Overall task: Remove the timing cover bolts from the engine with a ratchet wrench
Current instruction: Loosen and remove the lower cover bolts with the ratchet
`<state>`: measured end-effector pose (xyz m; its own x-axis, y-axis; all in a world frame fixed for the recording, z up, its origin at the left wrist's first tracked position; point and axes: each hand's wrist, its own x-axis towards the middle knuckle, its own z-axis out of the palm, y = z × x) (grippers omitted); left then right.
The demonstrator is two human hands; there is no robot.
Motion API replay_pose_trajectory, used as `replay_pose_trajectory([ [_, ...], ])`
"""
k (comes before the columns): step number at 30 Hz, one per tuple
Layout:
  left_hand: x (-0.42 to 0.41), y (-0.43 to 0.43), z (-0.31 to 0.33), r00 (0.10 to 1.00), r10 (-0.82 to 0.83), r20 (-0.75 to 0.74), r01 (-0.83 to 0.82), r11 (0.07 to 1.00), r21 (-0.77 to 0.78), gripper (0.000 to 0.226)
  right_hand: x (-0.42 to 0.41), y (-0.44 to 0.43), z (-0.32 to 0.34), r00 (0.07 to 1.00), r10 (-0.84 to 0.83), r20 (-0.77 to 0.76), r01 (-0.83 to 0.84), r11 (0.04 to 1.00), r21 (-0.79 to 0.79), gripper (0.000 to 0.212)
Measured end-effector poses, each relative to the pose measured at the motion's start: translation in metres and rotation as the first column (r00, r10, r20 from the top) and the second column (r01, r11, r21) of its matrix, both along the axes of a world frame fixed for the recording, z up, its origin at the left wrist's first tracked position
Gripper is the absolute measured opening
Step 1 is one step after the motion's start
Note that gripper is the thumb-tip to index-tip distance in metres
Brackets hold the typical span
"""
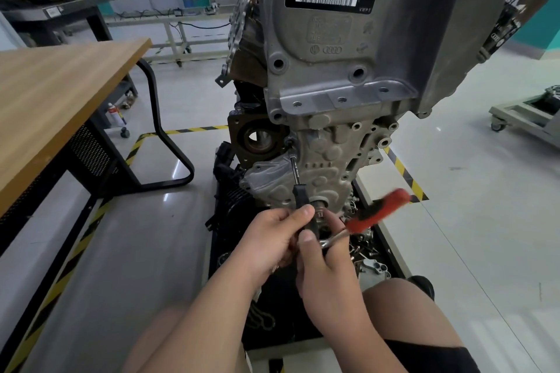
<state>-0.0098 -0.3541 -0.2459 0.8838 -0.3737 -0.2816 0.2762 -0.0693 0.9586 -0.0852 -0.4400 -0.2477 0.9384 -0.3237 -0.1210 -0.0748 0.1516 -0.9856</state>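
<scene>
A grey engine [333, 70] stands upright on a black stand, its cast timing cover [321, 172] facing me. A long extension bar [295, 171] runs from my hands up to a bolt [290, 142] at the cover's upper left edge. My left hand [272, 239] pinches the black lower part of that bar. My right hand [327, 263] grips the ratchet wrench at its metal head, and its red handle [378, 213] sticks out to the right, blurred. Both hands sit close together below the cover.
A wooden-topped table [60, 94] with a black frame stands to the left. Several loose bolts and small parts [366, 254] lie in the black tray at the engine's foot. Yellow-black floor tape [406, 175] rings the stand. My bare knees are at the bottom.
</scene>
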Motion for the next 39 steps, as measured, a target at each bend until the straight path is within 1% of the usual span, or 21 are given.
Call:
replay_pose_trajectory([
  [2, 0.002, 0.001, 0.002, 0.998, -0.033, -0.052, 0.033, 0.999, 0.012, 0.062, 0.0, 0.005, 0.008, 0.997, -0.027, -0.078, 0.059, 0.898, 0.436, 0.015],
  [4, 0.003, 0.003, 0.002, 0.995, -0.061, -0.076, 0.063, 0.998, 0.019, 0.051, -0.002, 0.004, 0.014, 0.989, 0.076, -0.125, 0.034, 0.713, 0.7, 0.031],
  [6, 0.004, 0.006, 0.002, 0.995, -0.079, -0.066, 0.081, 0.997, 0.016, 0.034, -0.003, 0.001, 0.018, 0.975, 0.176, -0.135, 0.02, 0.537, 0.844, 0.04],
  [8, 0.005, 0.008, 0.002, 0.997, -0.069, -0.041, 0.07, 0.997, 0.026, 0.031, -0.004, 0.001, 0.018, 0.968, 0.204, -0.143, 0.014, 0.529, 0.849, 0.039],
  [10, 0.004, 0.007, 0.002, 0.999, -0.044, -0.023, 0.044, 0.999, 0.023, 0.03, -0.004, 0.003, 0.016, 0.977, 0.143, -0.161, 0.006, 0.73, 0.683, 0.033],
  [12, 0.002, 0.003, 0.002, 1.0, -0.026, -0.004, 0.026, 0.999, 0.019, 0.03, -0.005, 0.0, 0.013, 0.991, -0.003, -0.13, 0.018, 0.994, 0.108, 0.022],
  [13, 0.001, 0.001, 0.003, 1.0, -0.017, 0.001, 0.017, 1.0, 0.024, 0.031, -0.006, -0.002, 0.009, 0.995, -0.048, -0.091, 0.022, 0.964, -0.263, 0.036],
  [14, 0.0, -0.001, 0.003, 1.0, -0.005, -0.001, 0.005, 1.0, 0.031, 0.032, -0.008, -0.003, 0.006, 0.995, -0.004, -0.096, -0.056, 0.789, -0.611, 0.049],
  [16, 0.001, -0.001, 0.002, 1.0, 0.019, -0.01, -0.019, 0.998, 0.058, 0.031, -0.006, -0.003, 0.003, 0.996, 0.011, -0.093, -0.08, 0.611, -0.787, 0.054],
  [19, 0.003, 0.004, 0.001, 1.0, 0.008, -0.011, -0.008, 0.999, 0.035, 0.031, -0.003, 0.003, -0.003, 0.999, -0.024, -0.045, -0.008, 0.802, -0.598, 0.04],
  [21, 0.004, 0.007, 0.001, 1.0, 0.019, -0.014, -0.019, 1.0, -0.008, 0.035, 0.001, 0.01, -0.002, 0.998, -0.051, 0.023, 0.055, 0.971, -0.231, 0.024],
  [23, 0.005, 0.011, 0.001, 0.998, 0.056, -0.024, -0.056, 0.998, -0.001, 0.042, 0.003, 0.02, 0.005, 0.994, -0.102, -0.039, 0.107, 0.976, 0.188, 0.015],
  [26, 0.007, 0.017, 0.0, 0.991, 0.111, -0.07, -0.11, 0.994, 0.011, 0.054, 0.004, 0.023, 0.02, 0.992, -0.043, -0.12, 0.107, 0.793, 0.6, 0.044],
  [28, 0.01, 0.022, -0.001, 0.973, 0.181, -0.145, -0.19, 0.981, -0.049, 0.043, 0.003, 0.018, 0.027, 0.996, 0.068, -0.064, 0.023, 0.485, 0.874, 0.064],
  [30, 0.014, 0.027, -0.003, 0.951, 0.225, -0.213, -0.25, 0.963, -0.096, 0.033, 0.001, 0.012, 0.029, 0.994, 0.109, 0.007, -0.03, 0.216, 0.976, 0.066],
  [31, 0.016, 0.029, -0.004, 0.947, 0.222, -0.23, -0.25, 0.963, -0.099, 0.032, 0.0, 0.01, 0.028, 0.993, 0.117, 0.029, -0.05, 0.184, 0.982, 0.063],
  [34, 0.016, 0.029, -0.007, 0.962, 0.126, -0.244, -0.141, 0.989, -0.046, 0.033, 0.0, 0.011, 0.025, 0.986, 0.156, 0.066, -0.103, 0.246, 0.964, 0.058],
  [36, 0.014, 0.026, -0.008, 0.961, 0.089, -0.263, -0.098, 0.995, -0.02, 0.033, 0.002, 0.011, 0.023, 0.99, 0.137, -0.008, -0.059, 0.475, 0.878, 0.053],
  [37, 0.013, 0.025, -0.009, 0.954, 0.097, -0.282, -0.107, 0.994, -0.02, 0.031, 0.003, 0.009, 0.02, 0.994, 0.078, -0.074, 0.001, 0.685, 0.728, 0.046],
  [38, 0.014, 0.024, -0.011, 0.945, 0.12, -0.305, -0.133, 0.991, -0.024, 0.028, 0.003, 0.006, 0.019, 0.994, -0.007, -0.105, 0.054, 0.889, 0.454, 0.035],
  [39, 0.014, 0.023, -0.011, 0.932, 0.15, -0.33, -0.169, 0.985, -0.03, 0.025, 0.004, 0.002, 0.019, 0.992, -0.083, -0.097, 0.09, 0.993, 0.073, 0.022],
])
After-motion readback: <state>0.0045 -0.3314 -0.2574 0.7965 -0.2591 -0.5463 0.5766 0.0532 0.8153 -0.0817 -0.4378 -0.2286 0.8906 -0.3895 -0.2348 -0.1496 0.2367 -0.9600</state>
